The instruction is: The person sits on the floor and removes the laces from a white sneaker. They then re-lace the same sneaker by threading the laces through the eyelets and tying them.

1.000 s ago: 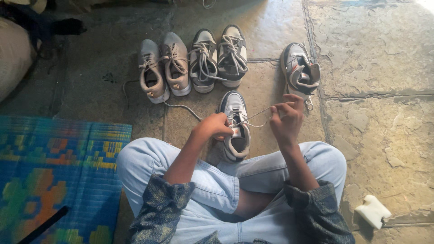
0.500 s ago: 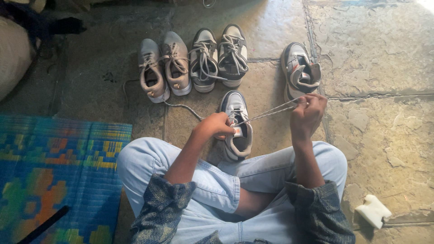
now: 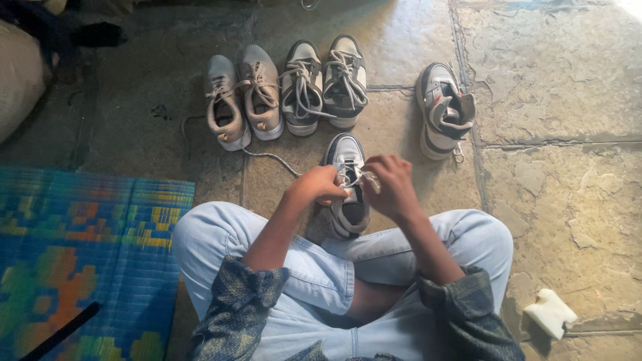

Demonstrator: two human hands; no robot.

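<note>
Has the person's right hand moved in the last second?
Yes. The right hand has come back left, away from the lone sneaker by the floor joint, to the sneaker between the knees, meeting the left hand at its lace.

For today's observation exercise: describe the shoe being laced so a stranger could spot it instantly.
Start at the row of shoes on the stone floor. Nearer the seated person, one grey-and-white sneaker lies alone. Unlike the others, it sits between both hands, left hand and right hand.
</note>
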